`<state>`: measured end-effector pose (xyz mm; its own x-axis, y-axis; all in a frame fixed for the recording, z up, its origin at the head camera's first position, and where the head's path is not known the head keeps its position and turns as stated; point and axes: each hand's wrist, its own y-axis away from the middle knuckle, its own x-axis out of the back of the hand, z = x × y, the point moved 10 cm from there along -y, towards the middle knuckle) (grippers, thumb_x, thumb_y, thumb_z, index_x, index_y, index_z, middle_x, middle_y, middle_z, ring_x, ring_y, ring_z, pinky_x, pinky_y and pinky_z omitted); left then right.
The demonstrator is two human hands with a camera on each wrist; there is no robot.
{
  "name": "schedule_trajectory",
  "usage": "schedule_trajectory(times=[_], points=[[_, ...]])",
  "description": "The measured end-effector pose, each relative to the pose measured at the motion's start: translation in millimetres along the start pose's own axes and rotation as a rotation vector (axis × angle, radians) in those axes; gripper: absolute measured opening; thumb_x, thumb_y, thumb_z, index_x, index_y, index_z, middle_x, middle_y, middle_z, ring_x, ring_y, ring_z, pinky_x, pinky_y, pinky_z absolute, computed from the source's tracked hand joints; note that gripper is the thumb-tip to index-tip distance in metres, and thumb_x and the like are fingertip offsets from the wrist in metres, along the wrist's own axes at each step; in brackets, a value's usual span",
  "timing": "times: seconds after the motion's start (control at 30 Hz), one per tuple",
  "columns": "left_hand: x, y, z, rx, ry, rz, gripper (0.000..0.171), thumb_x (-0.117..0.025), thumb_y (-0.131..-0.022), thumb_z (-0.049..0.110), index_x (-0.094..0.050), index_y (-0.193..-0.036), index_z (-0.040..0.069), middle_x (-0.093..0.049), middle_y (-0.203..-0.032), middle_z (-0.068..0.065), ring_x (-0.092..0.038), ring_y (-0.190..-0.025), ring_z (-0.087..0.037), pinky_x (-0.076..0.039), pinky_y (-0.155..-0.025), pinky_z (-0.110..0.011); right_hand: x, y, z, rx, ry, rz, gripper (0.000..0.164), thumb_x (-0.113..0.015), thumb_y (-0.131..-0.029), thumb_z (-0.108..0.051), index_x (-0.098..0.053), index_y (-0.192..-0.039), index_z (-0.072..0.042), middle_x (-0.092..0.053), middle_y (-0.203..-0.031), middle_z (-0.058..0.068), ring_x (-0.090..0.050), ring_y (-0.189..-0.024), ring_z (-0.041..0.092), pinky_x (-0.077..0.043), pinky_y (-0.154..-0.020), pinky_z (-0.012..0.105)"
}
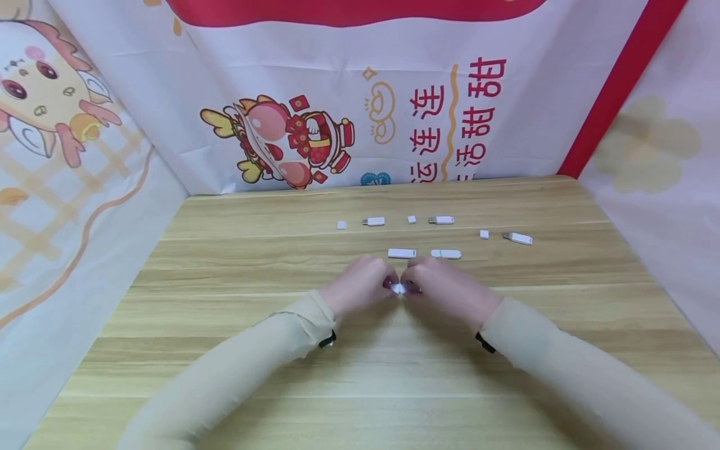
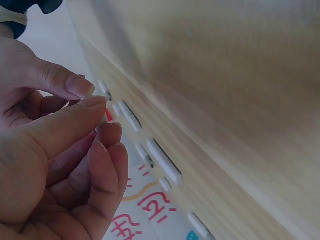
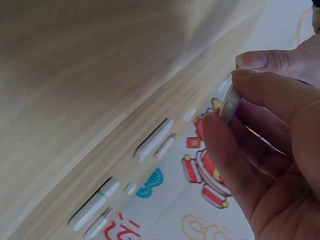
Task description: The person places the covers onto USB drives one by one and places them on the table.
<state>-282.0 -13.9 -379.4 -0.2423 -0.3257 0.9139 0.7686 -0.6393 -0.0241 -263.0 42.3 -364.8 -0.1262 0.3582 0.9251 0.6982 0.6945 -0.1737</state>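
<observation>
Both hands meet over the table and pinch one small white USB stick (image 1: 399, 288) between them. My right hand (image 1: 444, 284) holds it between thumb and fingertips; its flat white side (image 3: 230, 104) shows in the right wrist view. My left hand (image 1: 362, 284) grips the other end, its thumb tip close to the right thumb. Fingers hide most of the stick, so whether its cap is on cannot be seen. Just beyond the hands lie two closed white USB sticks, one straight-edged (image 1: 402, 253) and one round-ended (image 1: 446, 254).
Farther back on the wooden table (image 1: 253, 250) lie three uncapped USB sticks, at left (image 1: 375, 221), middle (image 1: 443, 220) and right (image 1: 520, 239). Beside each is a loose white cap: left (image 1: 341, 225), middle (image 1: 412, 219), right (image 1: 484, 234). A printed cloth (image 1: 337, 69) hangs behind.
</observation>
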Motion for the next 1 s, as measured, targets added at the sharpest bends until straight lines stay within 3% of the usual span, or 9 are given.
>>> schedule_trajectory(times=[0.23,0.5,1.0], points=[[-3.1,-24.5,-14.5,-0.004,-0.009,-0.01,0.009,-0.078,-0.083,0.006,-0.078,-0.092,0.006,-0.073,-0.084,-0.002,-0.063,-0.072,-0.008,-0.052,-0.068,-0.02,-6.1,-16.1,25.3,-0.028,0.0,-0.029,0.008,-0.076,-0.086,-0.002,-0.076,-0.084,-0.01,-0.063,-0.075,-0.004,-0.052,-0.067,0.008,-0.048,-0.062,0.024],[-11.0,-43.1,-34.7,0.09,0.028,-0.071,0.01,-0.08,-0.081,0.005,-0.077,-0.09,0.006,-0.072,-0.082,-0.001,-0.063,-0.071,-0.01,-0.052,-0.068,-0.02,-19.6,-32.7,52.0,-0.107,-0.016,-0.11,0.009,-0.078,-0.085,-0.007,-0.077,-0.095,-0.007,-0.072,-0.087,0.003,-0.064,-0.076,0.01,-0.055,-0.073,0.026],[-16.1,-62.2,-54.6,0.135,0.03,-0.162,0.01,-0.083,-0.079,0.007,-0.076,-0.087,0.007,-0.068,-0.077,0.003,-0.063,-0.072,-0.013,-0.052,-0.069,-0.023,-28.2,-49.7,68.4,-0.151,-0.061,-0.199,0.006,-0.075,-0.087,-0.004,-0.076,-0.091,-0.008,-0.07,-0.082,0.0,-0.062,-0.072,0.011,-0.055,-0.073,0.028]])
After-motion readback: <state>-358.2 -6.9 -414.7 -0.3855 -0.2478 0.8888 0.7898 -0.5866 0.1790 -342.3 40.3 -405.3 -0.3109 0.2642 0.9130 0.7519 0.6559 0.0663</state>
